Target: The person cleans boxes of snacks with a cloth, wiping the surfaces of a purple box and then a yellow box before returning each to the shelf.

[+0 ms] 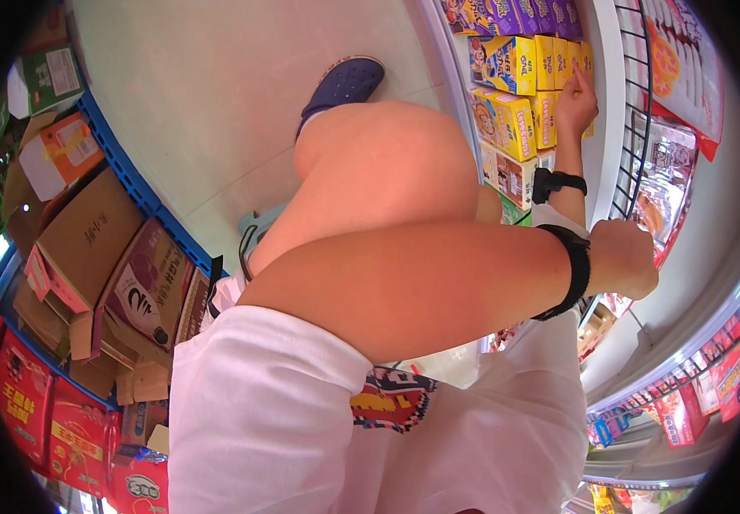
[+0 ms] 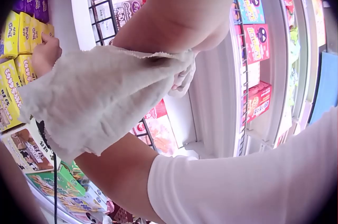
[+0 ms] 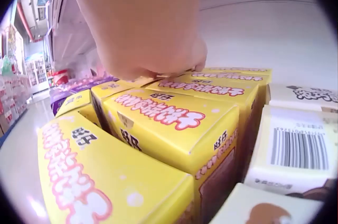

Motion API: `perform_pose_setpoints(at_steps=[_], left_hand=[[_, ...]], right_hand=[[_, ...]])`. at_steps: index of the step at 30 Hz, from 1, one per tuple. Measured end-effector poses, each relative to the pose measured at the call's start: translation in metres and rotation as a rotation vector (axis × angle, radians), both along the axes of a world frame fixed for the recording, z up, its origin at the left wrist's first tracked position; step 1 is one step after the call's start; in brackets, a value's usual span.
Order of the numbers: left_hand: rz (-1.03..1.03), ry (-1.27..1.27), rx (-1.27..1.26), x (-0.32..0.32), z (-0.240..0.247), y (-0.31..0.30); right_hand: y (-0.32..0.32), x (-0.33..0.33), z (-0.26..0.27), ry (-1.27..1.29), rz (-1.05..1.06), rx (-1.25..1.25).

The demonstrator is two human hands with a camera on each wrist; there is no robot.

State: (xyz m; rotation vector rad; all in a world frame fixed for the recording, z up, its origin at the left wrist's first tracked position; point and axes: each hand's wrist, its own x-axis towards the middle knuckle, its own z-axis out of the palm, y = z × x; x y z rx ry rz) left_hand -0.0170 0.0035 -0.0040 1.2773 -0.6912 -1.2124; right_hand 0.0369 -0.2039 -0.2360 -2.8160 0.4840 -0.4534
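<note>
My right hand (image 1: pixel 577 103) reaches over a row of yellow boxes (image 1: pixel 507 64) on a shelf, an extended finger against them. In the right wrist view that hand (image 3: pixel 153 39) lies over the far tops of the yellow boxes (image 3: pixel 163 118), its fingertips hidden. My left hand (image 1: pixel 625 257) is curled beside the right forearm. Seen from the left wrist, the left hand (image 2: pixel 179 18) grips the bunched end of a whitish cloth (image 2: pixel 100 97), which lies across the right forearm. The right hand (image 2: pixel 46 55) shows at the far left there, at the yellow boxes.
Purple packs (image 1: pixel 550 15) stand beyond the yellow boxes, with white boxes (image 3: pixel 296 145) alongside. A black wire rack (image 1: pixel 635 111) holding packets borders the shelf. Across the aisle are cardboard cartons (image 1: pixel 87 236) and red packages (image 1: pixel 79 437) on a blue-edged rack. A blue clog (image 1: pixel 349 84) rests on the floor.
</note>
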Motion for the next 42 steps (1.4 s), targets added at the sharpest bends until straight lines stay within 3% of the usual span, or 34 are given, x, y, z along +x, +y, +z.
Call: perform_pose_setpoints(at_steps=[15, 22, 25, 27, 30, 33, 35, 40, 42], left_hand=[[0.003, 0.024, 0.019, 0.000, -0.003, -0.010], [-0.009, 0.032, 0.019, 0.001, -0.001, -0.009], [-0.009, 0.048, 0.026, 0.002, -0.002, -0.008], [-0.063, 0.031, 0.029, 0.002, -0.001, -0.007], [0.000, 0.060, 0.016, -0.002, -0.002, -0.008], [-0.008, 0.068, 0.014, 0.000, -0.002, -0.009], [-0.009, 0.061, 0.015, 0.001, -0.003, -0.009], [0.034, 0.069, 0.021, 0.005, -0.004, -0.005], [0.020, 0.081, 0.020, 0.007, -0.005, -0.005]], right_hand=[[-0.011, 0.008, -0.008, -0.122, -0.200, -0.023], [-0.019, 0.004, -0.005, -0.094, -0.029, -0.082], [-0.022, 0.009, -0.013, -0.144, -0.125, 0.034], [-0.028, 0.008, -0.014, 0.006, -0.187, 0.023], [-0.039, 0.016, -0.013, 0.022, -0.337, 0.066], [-0.051, 0.019, -0.016, 0.083, -0.350, -0.006], [-0.104, 0.017, -0.048, 0.039, -0.308, 0.041], [-0.093, 0.018, -0.040, 0.046, -0.301, 0.053], [-0.077, 0.016, -0.027, 0.036, -0.310, 0.237]])
